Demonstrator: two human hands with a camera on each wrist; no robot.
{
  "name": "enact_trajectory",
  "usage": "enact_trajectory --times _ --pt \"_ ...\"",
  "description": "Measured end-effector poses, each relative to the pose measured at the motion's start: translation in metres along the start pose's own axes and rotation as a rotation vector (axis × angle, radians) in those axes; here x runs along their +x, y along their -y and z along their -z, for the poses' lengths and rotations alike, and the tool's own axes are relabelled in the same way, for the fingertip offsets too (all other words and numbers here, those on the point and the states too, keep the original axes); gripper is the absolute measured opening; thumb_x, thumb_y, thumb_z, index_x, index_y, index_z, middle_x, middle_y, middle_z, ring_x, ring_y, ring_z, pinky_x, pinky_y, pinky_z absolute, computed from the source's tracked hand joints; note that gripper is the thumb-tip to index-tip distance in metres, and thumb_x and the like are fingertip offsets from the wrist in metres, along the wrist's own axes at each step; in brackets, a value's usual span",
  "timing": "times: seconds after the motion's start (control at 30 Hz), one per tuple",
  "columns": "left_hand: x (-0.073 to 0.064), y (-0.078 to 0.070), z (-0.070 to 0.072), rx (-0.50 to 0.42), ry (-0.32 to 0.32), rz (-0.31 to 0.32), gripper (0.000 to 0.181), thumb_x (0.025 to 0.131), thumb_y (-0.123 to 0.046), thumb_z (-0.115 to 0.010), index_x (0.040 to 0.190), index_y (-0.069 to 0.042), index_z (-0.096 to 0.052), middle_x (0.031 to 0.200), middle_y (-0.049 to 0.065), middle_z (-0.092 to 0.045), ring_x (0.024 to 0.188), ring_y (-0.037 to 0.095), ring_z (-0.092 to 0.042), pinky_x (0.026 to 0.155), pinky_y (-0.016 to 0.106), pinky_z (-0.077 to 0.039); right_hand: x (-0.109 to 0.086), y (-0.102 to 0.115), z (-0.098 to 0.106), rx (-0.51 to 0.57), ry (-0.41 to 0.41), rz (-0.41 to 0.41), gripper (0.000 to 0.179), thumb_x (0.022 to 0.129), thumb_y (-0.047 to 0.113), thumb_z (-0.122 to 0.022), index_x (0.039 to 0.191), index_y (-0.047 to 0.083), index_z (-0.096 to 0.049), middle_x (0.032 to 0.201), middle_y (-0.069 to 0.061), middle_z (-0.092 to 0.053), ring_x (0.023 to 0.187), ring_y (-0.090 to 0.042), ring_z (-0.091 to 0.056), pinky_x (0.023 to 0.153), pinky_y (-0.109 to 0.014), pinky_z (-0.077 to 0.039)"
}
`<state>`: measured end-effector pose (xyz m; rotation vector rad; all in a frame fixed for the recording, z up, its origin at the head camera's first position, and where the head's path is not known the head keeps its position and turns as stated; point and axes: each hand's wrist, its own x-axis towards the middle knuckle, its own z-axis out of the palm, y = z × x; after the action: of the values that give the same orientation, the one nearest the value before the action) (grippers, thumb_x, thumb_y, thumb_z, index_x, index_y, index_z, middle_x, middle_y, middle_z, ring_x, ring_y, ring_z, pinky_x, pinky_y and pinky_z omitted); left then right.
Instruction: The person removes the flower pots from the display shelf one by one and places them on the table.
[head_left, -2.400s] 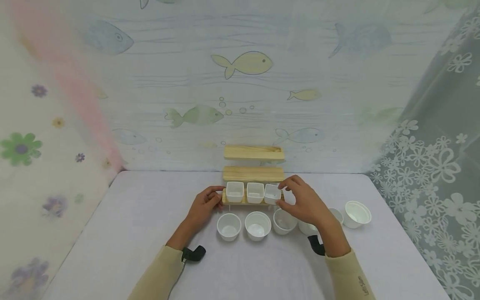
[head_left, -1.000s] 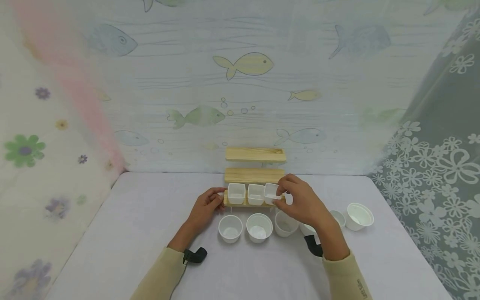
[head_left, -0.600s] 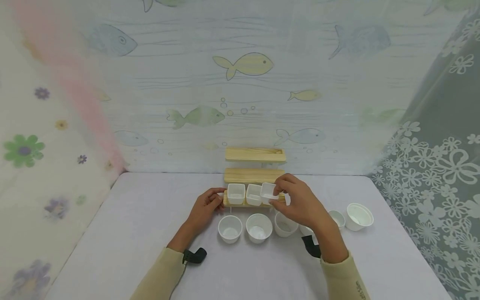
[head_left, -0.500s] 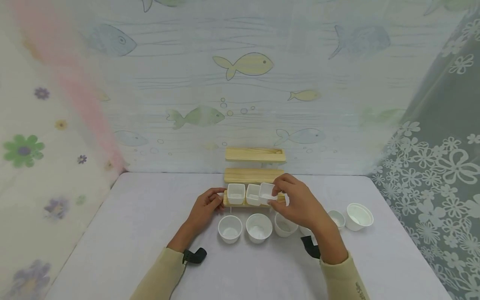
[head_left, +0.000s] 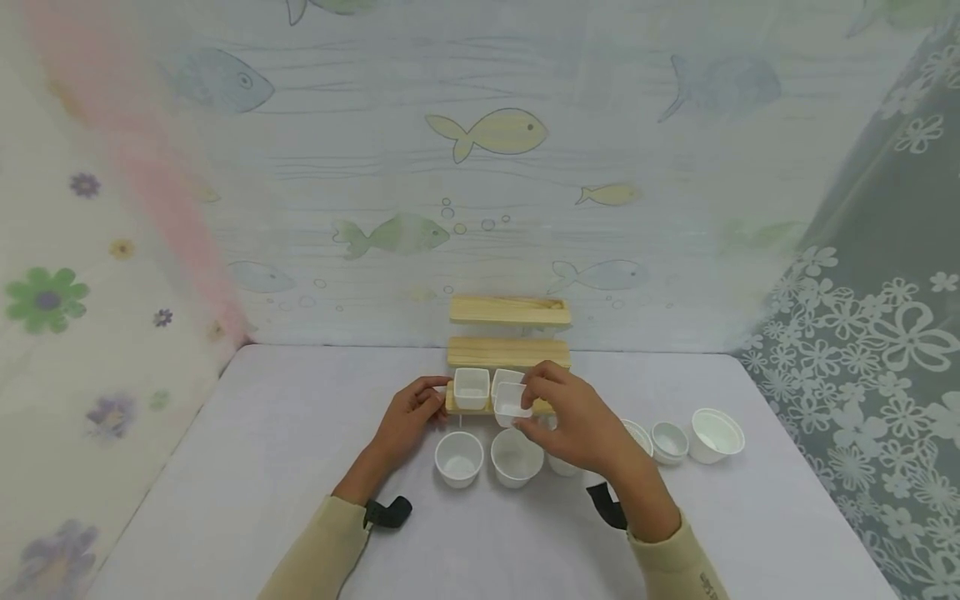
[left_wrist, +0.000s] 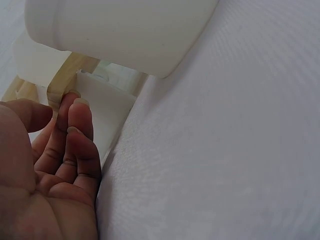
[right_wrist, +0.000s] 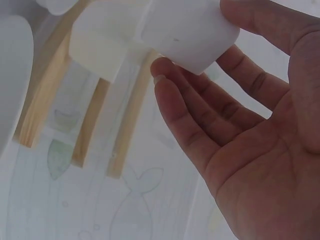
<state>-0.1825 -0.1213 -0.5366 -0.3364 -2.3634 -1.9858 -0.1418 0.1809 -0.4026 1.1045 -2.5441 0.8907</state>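
Note:
A three-tier wooden stand (head_left: 508,352) stands at the back of the table. My left hand (head_left: 405,419) holds the left end of its lowest tier, the wood (left_wrist: 61,82) between thumb and fingers in the left wrist view. My right hand (head_left: 573,417) pinches a white square cup (head_left: 512,404) by its right side, between thumb and fingers. This cup is in front of the lowest tier and partly covers another square cup (head_left: 507,378) there. A further square cup (head_left: 472,387) sits at the tier's left. In the right wrist view the held cup (right_wrist: 190,32) is cut off by the frame.
Several round white cups stand in a row before the stand, among them a left one (head_left: 459,458), its neighbour (head_left: 516,458) and a far right one (head_left: 716,435). My right hand and arm partly hide some of them. Behind the table hangs a fish-patterned cloth (head_left: 495,208).
My right hand has moved the square cup off the right part of the lowest tier, leftward and towards me, in front of the middle cup. My left hand stays at the stand's end.

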Motion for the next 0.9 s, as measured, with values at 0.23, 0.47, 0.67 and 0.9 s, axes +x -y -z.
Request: enact_trajectory --times 0.23,0.47,0.67,0.9 --pt "-0.001 -0.001 -0.001 -0.013 -0.003 -0.004 0.031 0.11 -0.015 -0.059 0.139 -0.005 -0.064 0.088 0.012 -0.07 0.079 0.019 -0.068 0.073 0.028 -0.055 -0.003 0.003 -0.007 0.005 -0.021 0.04 0.024 0.087 0.017 -0.089 0.092 0.017 -0.066 0.118 0.0 -0.064 0.108 -0.016 -0.064 0.092 -0.038 -0.057" --pt "-0.003 -0.005 -0.002 0.014 -0.007 0.02 0.029 0.11 -0.015 -0.059 0.138 -0.01 -0.065 0.089 0.009 -0.07 0.08 0.02 -0.068 0.074 0.028 -0.056 -0.005 0.009 -0.015 0.025 -0.042 0.092 0.025 0.086 0.02 -0.09 0.091 0.017 -0.066 0.119 0.001 -0.064 0.109 -0.016 -0.064 0.09 -0.036 -0.057" --pt "-0.007 -0.004 -0.003 0.024 -0.008 0.022 0.029 0.11 -0.016 -0.058 0.138 -0.013 -0.065 0.09 0.01 -0.07 0.081 0.02 -0.068 0.075 0.028 -0.056 -0.008 0.017 -0.018 0.014 -0.017 0.091 0.025 0.085 0.023 -0.091 0.089 0.018 -0.068 0.12 0.001 -0.066 0.109 -0.017 -0.064 0.091 -0.038 -0.057" --pt "-0.011 -0.005 -0.007 0.019 -0.016 0.011 0.029 0.111 -0.016 -0.058 0.138 -0.01 -0.065 0.091 0.014 -0.07 0.081 0.02 -0.067 0.074 0.028 -0.055 -0.012 0.025 -0.015 0.032 0.046 0.12 0.026 0.086 0.025 -0.091 0.088 0.017 -0.067 0.116 0.003 -0.063 0.108 -0.012 -0.062 0.091 -0.033 -0.057"
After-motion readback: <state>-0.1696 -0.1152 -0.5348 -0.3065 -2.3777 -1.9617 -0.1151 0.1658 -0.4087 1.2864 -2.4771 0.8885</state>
